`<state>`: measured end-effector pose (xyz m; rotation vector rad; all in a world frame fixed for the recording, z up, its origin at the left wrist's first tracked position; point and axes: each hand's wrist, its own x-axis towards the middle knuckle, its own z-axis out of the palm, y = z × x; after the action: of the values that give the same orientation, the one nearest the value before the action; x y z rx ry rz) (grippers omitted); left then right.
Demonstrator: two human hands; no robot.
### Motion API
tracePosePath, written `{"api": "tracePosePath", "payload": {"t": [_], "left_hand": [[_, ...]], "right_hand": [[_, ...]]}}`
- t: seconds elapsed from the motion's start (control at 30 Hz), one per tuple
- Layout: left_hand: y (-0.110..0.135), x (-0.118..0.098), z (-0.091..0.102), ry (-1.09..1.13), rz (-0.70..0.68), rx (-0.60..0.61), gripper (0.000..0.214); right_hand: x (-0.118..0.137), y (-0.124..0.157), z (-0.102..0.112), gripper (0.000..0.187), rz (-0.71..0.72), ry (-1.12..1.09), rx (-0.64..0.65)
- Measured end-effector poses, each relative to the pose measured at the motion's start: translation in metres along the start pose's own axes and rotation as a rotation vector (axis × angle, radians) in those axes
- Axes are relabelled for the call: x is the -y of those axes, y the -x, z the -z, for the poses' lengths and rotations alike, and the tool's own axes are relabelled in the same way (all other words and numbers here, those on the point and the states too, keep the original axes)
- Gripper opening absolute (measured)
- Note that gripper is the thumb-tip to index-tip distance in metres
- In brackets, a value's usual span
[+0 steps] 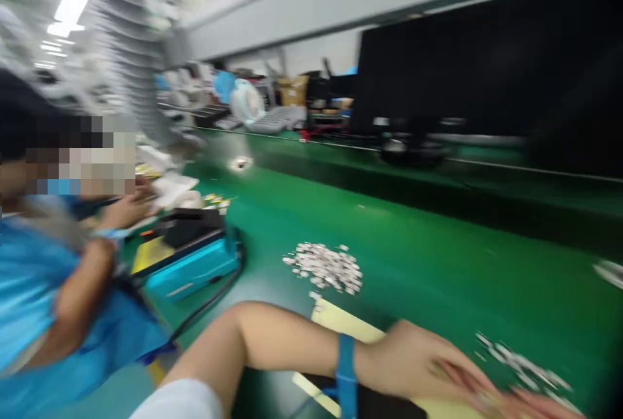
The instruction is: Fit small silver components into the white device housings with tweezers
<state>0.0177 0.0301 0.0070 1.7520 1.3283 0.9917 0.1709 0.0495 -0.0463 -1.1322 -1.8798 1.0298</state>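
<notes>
My left hand (428,367) reaches across from the lower left, with a blue strap (346,367) on its wrist. Its fingers stretch out flat to the right and are smeared by motion, with nothing seen in them. They lie over a pale yellow card (341,322) and beside a small scatter of silvery pieces (525,367). A larger heap of the same silvery pieces (326,266) lies on the green mat (438,257) beyond my forearm. My right hand is out of view.
A co-worker in a blue garment (29,289) sits at the left, hands (126,211) over papers. A teal box (195,266) with a black cable (214,299) stands between us. A large black panel (487,49) and cluttered shelves stand behind the mat.
</notes>
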Motion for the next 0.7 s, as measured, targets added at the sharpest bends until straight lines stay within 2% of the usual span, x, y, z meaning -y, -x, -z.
{"api": "tracePosePath", "payload": {"t": [0.03, 0.07, 0.1, 0.13, 0.3, 0.43, 0.57, 0.7], "left_hand": [[-0.001, 0.001, -0.009, 0.115, -0.072, 0.137, 0.018], [-0.002, 0.003, -0.014, 0.194, -0.115, 0.207, 0.018], [-0.003, 0.005, -0.016, 0.212, -0.136, 0.222, 0.015], [-0.004, 0.007, -0.016, 0.217, -0.144, 0.233, 0.014], [-0.009, 0.008, -0.010, 0.169, -0.172, 0.291, 0.006], [-0.007, 0.006, -0.009, 0.147, -0.169, 0.333, 0.004], [-0.007, 0.007, -0.010, 0.126, -0.190, 0.327, 0.003], [-0.005, 0.006, -0.011, 0.018, -0.277, 0.293, 0.002]], "right_hand": [[0.001, 0.021, 0.014, 0.020, -0.029, 0.027, -0.068], [0.004, 0.037, 0.022, 0.016, -0.051, 0.055, -0.120], [0.010, 0.045, 0.027, 0.011, -0.050, 0.060, -0.126], [0.015, 0.048, 0.029, 0.007, -0.051, 0.064, -0.070], [0.033, 0.033, 0.031, 0.006, -0.130, 0.030, -0.105], [0.041, 0.032, 0.033, 0.010, -0.208, -0.064, -0.126], [0.047, 0.031, 0.033, 0.013, -0.265, -0.120, -0.105], [0.047, 0.031, 0.031, 0.013, -0.249, -0.137, -0.064]]}}
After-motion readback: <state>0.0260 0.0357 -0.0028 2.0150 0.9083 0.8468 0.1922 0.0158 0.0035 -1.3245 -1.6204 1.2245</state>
